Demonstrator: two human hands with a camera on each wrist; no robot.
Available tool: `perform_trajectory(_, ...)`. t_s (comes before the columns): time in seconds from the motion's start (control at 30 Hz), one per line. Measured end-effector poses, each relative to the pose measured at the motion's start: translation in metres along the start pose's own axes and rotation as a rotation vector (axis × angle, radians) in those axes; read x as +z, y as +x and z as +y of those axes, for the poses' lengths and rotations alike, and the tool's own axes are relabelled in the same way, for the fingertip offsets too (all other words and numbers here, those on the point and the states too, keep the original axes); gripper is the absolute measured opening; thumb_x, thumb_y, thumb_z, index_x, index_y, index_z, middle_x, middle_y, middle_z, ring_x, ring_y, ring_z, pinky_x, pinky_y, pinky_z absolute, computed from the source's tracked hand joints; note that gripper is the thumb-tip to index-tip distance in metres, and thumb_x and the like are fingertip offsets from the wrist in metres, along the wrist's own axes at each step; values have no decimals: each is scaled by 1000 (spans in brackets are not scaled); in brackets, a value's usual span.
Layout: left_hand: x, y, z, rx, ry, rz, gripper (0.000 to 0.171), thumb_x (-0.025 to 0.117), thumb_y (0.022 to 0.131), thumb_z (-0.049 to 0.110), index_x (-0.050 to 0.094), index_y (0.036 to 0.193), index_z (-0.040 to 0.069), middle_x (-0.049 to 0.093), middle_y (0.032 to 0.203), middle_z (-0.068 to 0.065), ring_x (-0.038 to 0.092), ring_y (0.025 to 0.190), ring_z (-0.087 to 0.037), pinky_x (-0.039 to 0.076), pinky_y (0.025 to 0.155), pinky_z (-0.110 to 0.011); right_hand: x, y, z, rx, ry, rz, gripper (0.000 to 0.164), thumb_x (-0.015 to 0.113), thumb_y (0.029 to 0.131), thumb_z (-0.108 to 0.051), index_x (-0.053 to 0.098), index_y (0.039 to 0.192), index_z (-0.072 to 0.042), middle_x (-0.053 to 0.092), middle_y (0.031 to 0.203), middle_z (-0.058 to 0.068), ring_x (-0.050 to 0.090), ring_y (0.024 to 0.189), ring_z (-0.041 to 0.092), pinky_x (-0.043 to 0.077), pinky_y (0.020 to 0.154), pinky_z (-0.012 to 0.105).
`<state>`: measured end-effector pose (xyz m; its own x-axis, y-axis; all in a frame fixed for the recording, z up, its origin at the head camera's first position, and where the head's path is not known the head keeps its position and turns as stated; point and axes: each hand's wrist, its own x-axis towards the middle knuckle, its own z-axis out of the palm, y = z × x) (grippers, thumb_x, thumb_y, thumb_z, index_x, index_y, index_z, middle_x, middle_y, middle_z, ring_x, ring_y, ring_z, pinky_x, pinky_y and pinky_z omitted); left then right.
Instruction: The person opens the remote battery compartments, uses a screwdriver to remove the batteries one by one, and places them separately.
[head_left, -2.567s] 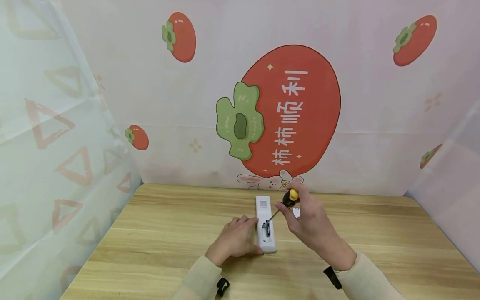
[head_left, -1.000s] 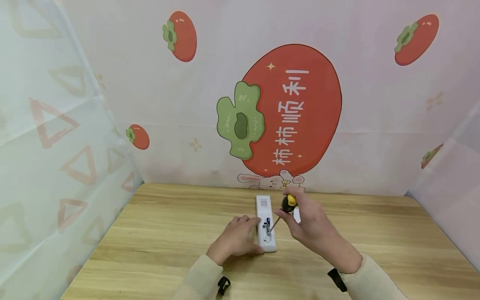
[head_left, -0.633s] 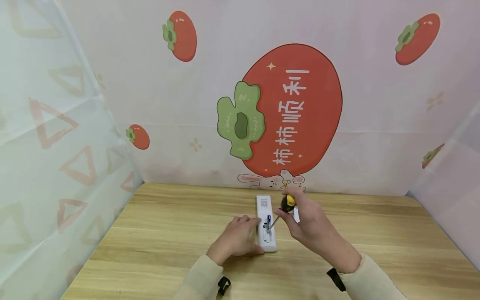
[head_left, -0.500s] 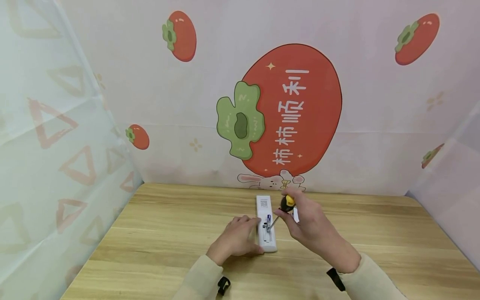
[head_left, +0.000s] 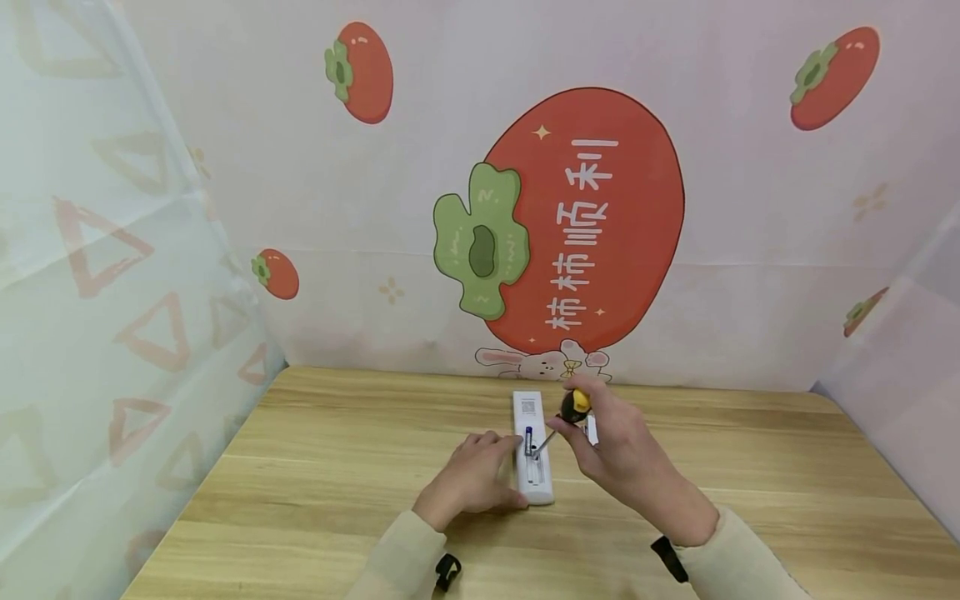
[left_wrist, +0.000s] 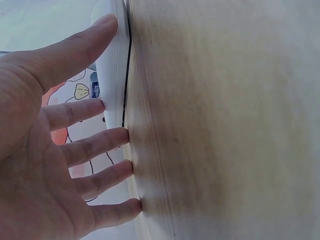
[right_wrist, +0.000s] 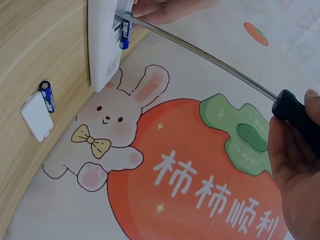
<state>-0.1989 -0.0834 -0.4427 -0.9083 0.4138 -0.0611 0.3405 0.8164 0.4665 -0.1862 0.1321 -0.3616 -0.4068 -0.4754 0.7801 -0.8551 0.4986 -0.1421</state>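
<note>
A white remote control (head_left: 528,408) lies back up on the wooden table, its battery compartment uncovered. My left hand (head_left: 472,479) rests at its left side; in the left wrist view the fingers are fairly straight, with thumb (left_wrist: 102,32) and index fingertip against the remote's edge. My right hand (head_left: 630,454) grips a screwdriver (head_left: 576,407) by its black and yellow handle. The shaft (right_wrist: 210,61) slants down to the compartment, its tip close to a blue battery (right_wrist: 125,35). One end of that battery sticks up out of the compartment.
In the right wrist view, a white battery cover (right_wrist: 36,116) lies on the table beyond the remote, with a second blue battery (right_wrist: 46,96) beside it. A printed cloth wall (head_left: 337,333) stands behind the table's far edge.
The battery, earlier lying in the compartment, has come up at its far end and now shifts left, out of line. The screwdriver tip follows slightly. My left hand stays put.
</note>
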Motion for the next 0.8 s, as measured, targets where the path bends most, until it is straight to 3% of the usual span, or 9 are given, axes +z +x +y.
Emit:
perform_trajectory(0.5, 1, 0, 0, -10, -2, -3, 82, 89, 77, 43, 55, 146, 14, 60, 131, -9, 50, 126, -35, 40, 108, -53, -2, 3, -4, 16, 33, 5, 46, 55, 102, -37, 47, 125, 2, 59, 89, 1, 60, 75, 13, 56, 69, 27)
perform_trajectory(0.8, 1, -1, 0, 1, 9, 6, 82, 88, 77, 43, 55, 146, 14, 59, 133, -9, 50, 127, -35, 40, 108, -53, -3, 9, -6, 71, 2, 98, 54, 55, 102, -41, 46, 124, 8, 64, 88, 5, 67, 78, 15, 58, 69, 29)
